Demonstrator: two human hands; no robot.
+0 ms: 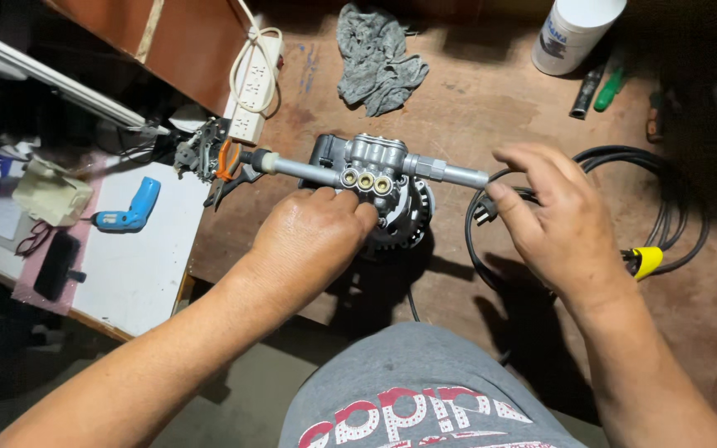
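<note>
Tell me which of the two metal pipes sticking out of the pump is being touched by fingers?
The silver metal pipe on the right hand side; its fingers touch that tip. The other grey pipe is untouched.

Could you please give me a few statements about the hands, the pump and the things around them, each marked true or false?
1. The left hand grips the silver metal pump head with three brass ports. True.
2. The right hand holds the green-handled screwdriver. False: its fingertips are at the end of the pump's grey metal pipe; the screwdriver lies on the brown workbench.
3. A crumpled grey rag lies beyond the pump. True.
4. The coiled black cable lies left of the pump. False: it lies to the right.
</note>
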